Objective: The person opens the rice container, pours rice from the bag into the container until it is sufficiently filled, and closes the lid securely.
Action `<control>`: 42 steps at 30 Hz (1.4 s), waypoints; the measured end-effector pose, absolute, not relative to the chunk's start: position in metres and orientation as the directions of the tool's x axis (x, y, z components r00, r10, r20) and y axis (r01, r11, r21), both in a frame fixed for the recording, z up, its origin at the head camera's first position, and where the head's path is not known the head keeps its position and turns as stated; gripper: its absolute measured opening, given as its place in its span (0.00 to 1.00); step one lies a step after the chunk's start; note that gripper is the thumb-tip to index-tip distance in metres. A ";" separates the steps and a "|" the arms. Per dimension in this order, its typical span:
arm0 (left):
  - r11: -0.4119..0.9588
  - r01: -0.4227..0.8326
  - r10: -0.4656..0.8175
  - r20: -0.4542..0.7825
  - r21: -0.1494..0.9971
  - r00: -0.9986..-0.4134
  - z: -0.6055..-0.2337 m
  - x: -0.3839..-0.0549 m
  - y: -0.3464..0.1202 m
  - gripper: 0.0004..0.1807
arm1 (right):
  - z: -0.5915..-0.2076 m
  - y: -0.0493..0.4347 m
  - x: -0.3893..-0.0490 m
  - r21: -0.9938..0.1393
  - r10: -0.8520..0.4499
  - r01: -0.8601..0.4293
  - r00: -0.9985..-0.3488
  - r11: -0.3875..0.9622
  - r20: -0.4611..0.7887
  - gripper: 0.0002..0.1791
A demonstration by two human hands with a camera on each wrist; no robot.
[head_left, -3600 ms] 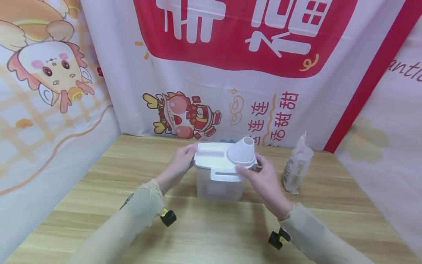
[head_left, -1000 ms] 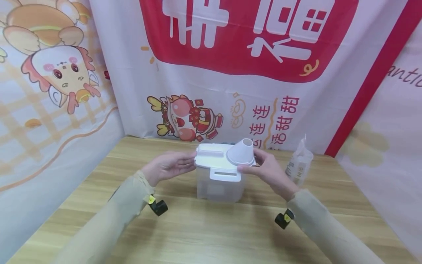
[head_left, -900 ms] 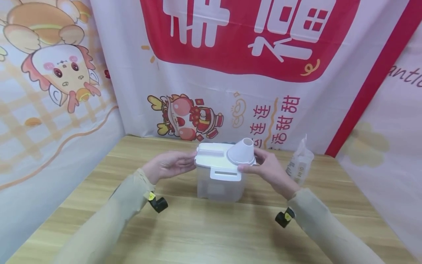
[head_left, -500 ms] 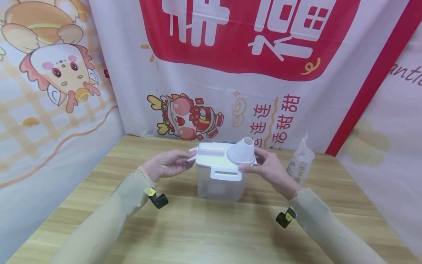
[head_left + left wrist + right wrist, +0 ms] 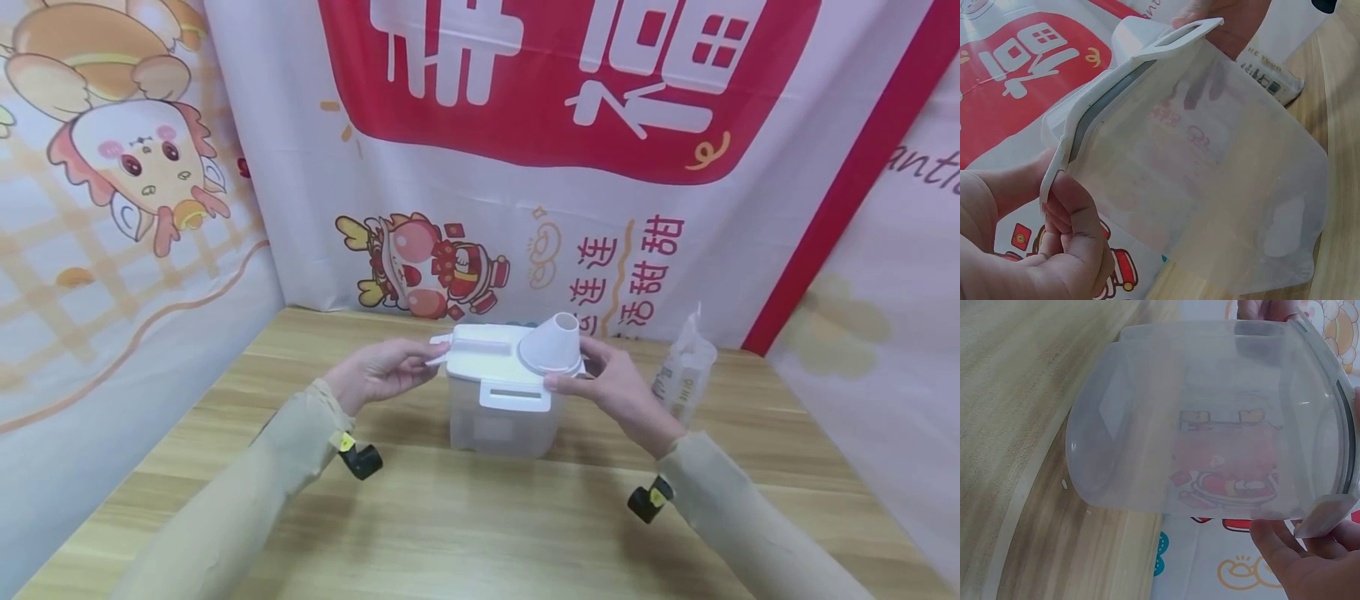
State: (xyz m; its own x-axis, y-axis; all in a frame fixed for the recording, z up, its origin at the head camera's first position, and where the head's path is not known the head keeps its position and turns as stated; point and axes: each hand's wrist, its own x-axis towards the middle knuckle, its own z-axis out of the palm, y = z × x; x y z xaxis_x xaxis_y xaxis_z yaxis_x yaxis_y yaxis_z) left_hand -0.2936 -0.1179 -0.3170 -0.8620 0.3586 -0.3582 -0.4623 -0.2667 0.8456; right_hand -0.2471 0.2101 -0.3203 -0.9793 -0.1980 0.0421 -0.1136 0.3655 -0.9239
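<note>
A translucent storage container (image 5: 495, 425) stands upright on the table, looking empty in the wrist views. Its white lid (image 5: 483, 362) bears a cone-shaped spout (image 5: 553, 346) at the right end. At the lid's left end, a white latch (image 5: 441, 350) sticks outward, and my left hand (image 5: 390, 371) pinches it between thumb and fingers. The left wrist view shows that hand (image 5: 1069, 244) at the lid's edge. My right hand (image 5: 618, 392) grips the lid's right end, thumb at the front corner and fingers partly hidden behind. Another latch (image 5: 514, 396) hangs out at the front.
A clear plastic bag with printing (image 5: 684, 375) stands behind my right hand. The wooden table (image 5: 480, 517) meets a printed cloth backdrop (image 5: 300, 233) at the back, with further cloth at both sides. Tiny white specks lie near the container in the right wrist view.
My left hand has shifted left and now pinches the left latch, which has swung outward from the lid. The right hand has tilted slightly but stays at the right end. The container stands still.
</note>
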 end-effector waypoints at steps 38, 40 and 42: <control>-0.149 -0.481 0.266 -0.433 0.864 -0.861 -0.293 -0.297 -0.114 0.23 | -0.319 0.209 -0.247 -0.931 -0.204 -0.095 -0.979 0.353 0.022 0.49; -0.150 -0.476 0.268 -0.428 0.866 -0.863 -0.294 -0.297 -0.114 0.23 | -0.319 0.209 -0.247 -0.931 -0.203 -0.094 -0.979 0.352 0.022 0.49; -0.150 -0.474 0.269 -0.425 0.868 -0.864 -0.294 -0.296 -0.114 0.24 | -0.319 0.209 -0.247 -0.931 -0.200 -0.092 -0.980 0.354 0.021 0.49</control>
